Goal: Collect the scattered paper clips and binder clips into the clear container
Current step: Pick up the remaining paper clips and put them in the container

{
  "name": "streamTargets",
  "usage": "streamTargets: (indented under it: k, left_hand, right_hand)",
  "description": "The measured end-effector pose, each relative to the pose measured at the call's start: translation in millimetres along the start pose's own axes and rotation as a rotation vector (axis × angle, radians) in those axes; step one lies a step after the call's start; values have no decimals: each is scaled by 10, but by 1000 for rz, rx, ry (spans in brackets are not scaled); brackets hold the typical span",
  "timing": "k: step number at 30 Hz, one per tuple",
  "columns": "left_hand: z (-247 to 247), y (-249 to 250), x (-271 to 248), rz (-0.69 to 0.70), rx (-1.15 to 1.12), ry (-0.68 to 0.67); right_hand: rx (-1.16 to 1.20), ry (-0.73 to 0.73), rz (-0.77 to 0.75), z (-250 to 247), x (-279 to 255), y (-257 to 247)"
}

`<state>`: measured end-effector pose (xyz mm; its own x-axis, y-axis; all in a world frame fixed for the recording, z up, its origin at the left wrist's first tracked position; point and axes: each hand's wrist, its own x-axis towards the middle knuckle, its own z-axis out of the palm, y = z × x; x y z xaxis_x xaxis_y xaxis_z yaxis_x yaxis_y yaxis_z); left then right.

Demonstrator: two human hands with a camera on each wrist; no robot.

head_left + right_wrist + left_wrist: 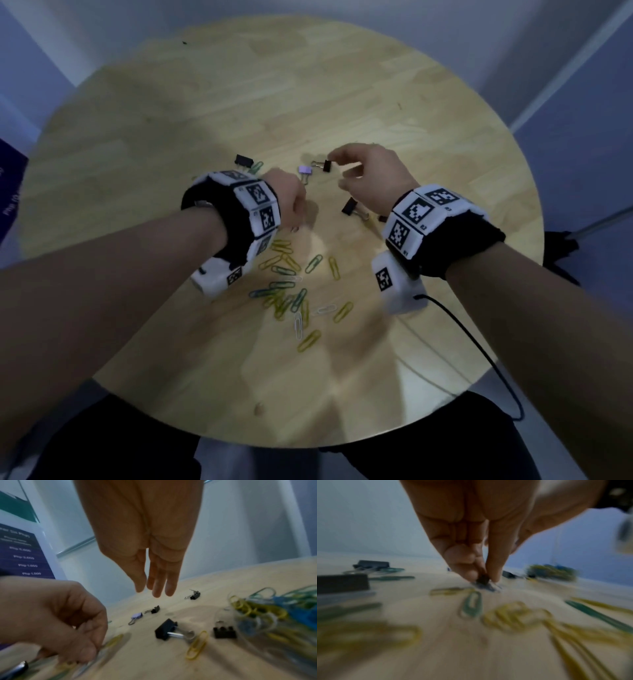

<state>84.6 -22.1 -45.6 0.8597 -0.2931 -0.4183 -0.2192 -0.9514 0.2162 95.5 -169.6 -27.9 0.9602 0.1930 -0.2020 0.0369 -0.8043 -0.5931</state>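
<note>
Coloured paper clips [287, 274] lie scattered on the round wooden table [205, 102], between my wrists. In the left wrist view my left hand [482, 577] pinches a small dark clip [483, 580] against the tabletop. My right hand [154, 589] hovers with straight fingers and nothing in it, just above a small black binder clip [155, 609]. A purple binder clip [137, 615] and a larger black one [165, 629] lie nearby. The clear container [228, 616] sits to the right and holds yellow, blue and green clips. My right wrist hides it in the head view.
Another black binder clip [244, 160] lies beyond my left wrist, and two more [194, 595] [223, 632] near the container. A black cable [479, 349] trails from my right wrist over the table's near right edge. A dark printed sign [25, 555] stands at the left.
</note>
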Motion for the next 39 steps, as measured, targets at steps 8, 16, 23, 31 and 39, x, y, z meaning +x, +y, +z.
streamTargets:
  k: [8,16,23,31,39]
  left_hand:
    - [-231,-86,131,-282,-461,213]
    - [-274,-261,139,-323,-773,194]
    - [-40,-26,-193,-34,-138,30]
    - [-95,-110,-181,-103,-264,136]
    - [41,-49,-368,-8,-122,-42]
  right_hand:
    - [-413,-183,39,93,-107,104]
    - [-194,75,-12,170,27,43]
    - [-427,-161,145,250,-116,29]
    - [-323,-143,102,376,-374,121]
    - [-384,-150,223,408,-424,244]
